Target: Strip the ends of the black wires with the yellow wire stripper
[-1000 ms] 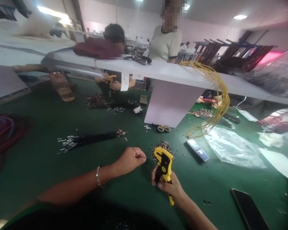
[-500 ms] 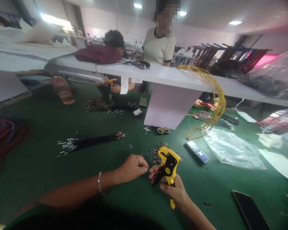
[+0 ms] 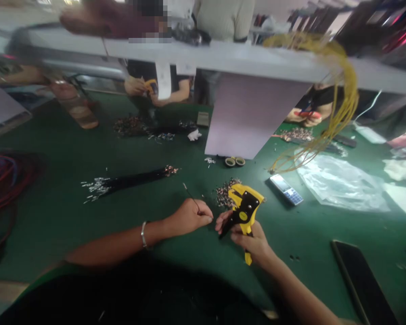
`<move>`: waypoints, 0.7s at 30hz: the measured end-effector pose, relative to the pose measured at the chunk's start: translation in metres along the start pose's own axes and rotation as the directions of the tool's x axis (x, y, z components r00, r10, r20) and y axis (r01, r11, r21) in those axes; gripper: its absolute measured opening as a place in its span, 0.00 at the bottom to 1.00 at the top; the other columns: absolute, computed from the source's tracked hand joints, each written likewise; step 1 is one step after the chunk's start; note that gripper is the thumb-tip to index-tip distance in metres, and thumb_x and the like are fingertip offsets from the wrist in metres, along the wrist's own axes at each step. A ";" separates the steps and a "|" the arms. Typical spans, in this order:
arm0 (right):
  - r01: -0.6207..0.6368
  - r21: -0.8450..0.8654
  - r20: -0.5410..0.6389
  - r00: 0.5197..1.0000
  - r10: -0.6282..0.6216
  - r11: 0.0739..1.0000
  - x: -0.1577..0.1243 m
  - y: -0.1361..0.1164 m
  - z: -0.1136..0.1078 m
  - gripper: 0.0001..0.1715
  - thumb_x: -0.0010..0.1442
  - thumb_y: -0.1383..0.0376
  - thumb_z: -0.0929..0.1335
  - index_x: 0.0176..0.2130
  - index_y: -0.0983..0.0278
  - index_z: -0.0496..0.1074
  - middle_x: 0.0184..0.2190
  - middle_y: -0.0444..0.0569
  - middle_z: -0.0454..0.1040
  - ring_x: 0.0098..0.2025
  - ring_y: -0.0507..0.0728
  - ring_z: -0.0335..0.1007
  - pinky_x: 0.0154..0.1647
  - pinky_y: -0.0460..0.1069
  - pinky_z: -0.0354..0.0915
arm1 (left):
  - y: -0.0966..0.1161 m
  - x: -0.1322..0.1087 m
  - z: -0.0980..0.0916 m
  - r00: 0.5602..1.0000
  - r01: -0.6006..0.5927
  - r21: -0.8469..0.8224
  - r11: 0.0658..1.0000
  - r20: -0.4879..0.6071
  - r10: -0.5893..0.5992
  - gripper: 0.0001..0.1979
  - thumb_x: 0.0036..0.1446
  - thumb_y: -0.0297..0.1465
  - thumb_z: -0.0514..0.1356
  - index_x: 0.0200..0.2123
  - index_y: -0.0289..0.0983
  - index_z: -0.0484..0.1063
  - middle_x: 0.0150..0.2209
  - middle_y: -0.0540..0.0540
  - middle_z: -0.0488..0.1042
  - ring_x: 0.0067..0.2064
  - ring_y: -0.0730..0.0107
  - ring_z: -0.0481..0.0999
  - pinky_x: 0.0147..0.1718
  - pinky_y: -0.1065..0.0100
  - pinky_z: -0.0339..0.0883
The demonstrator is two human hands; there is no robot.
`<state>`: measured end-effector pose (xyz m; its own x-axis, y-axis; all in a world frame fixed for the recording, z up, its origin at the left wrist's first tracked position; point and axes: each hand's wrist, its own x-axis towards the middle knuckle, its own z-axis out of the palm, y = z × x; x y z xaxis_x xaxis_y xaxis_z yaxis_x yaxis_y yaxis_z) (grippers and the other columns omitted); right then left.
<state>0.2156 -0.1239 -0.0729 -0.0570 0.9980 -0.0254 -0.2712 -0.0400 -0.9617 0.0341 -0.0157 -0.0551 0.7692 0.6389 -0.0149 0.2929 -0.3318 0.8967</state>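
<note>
My left hand point(image 3: 191, 217) is closed in a pinch on a thin black wire point(image 3: 189, 195), whose stiff end sticks up and away from my fingers. My right hand point(image 3: 252, 241) grips a yellow and black self-adjusting wire stripper point(image 3: 245, 210), its handle pointing down past my palm. The two hands are close together, with a small gap between my left fingertips and the stripper's lower end. Just beyond the stripper lies a small heap of metal-tipped wire offcuts point(image 3: 226, 193) on the green work mat point(image 3: 54, 135).
A bundle of black wires with bare metal ends point(image 3: 128, 181) lies left of my hands. Around them are a keypad phone point(image 3: 286, 189), a black smartphone point(image 3: 362, 284), a clear plastic bag point(image 3: 338, 183) and hanging yellow wires point(image 3: 345, 104). A co-worker's hands point(image 3: 138, 86) work across a white bench point(image 3: 216, 56).
My left hand has moved right, closer to the stripper, and the stripper has turned slightly. The whole scene has shifted up in the view as the camera tilted downward.
</note>
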 end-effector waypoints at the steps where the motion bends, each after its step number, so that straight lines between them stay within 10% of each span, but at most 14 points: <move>1: -0.001 -0.011 -0.010 1.000 0.001 1.000 -0.001 0.000 -0.002 0.18 0.48 0.67 0.73 0.41 0.65 0.74 0.35 0.52 0.76 0.36 0.60 0.73 0.40 0.55 0.69 | 0.000 0.000 0.000 1.000 -0.009 -0.001 1.000 -0.002 0.009 0.07 0.49 0.25 0.59 0.24 0.36 0.77 0.24 0.50 0.75 0.28 0.74 0.70 0.30 0.72 0.65; 21: -0.209 0.112 0.159 0.969 0.190 0.971 -0.011 0.010 -0.009 0.22 0.49 0.60 0.76 0.43 0.66 0.73 0.33 0.50 0.74 0.33 0.60 0.73 0.39 0.56 0.69 | 0.008 0.003 -0.018 0.960 -0.044 0.055 0.998 -0.275 0.057 0.05 0.54 0.27 0.61 0.28 0.36 0.77 0.26 0.49 0.73 0.27 0.76 0.69 0.26 0.72 0.61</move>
<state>0.2221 -0.1353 -0.0847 -0.2592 0.9518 -0.1642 -0.3596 -0.2529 -0.8982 0.0289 -0.0037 -0.0399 0.5986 0.7851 0.1590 0.2899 -0.3973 0.8707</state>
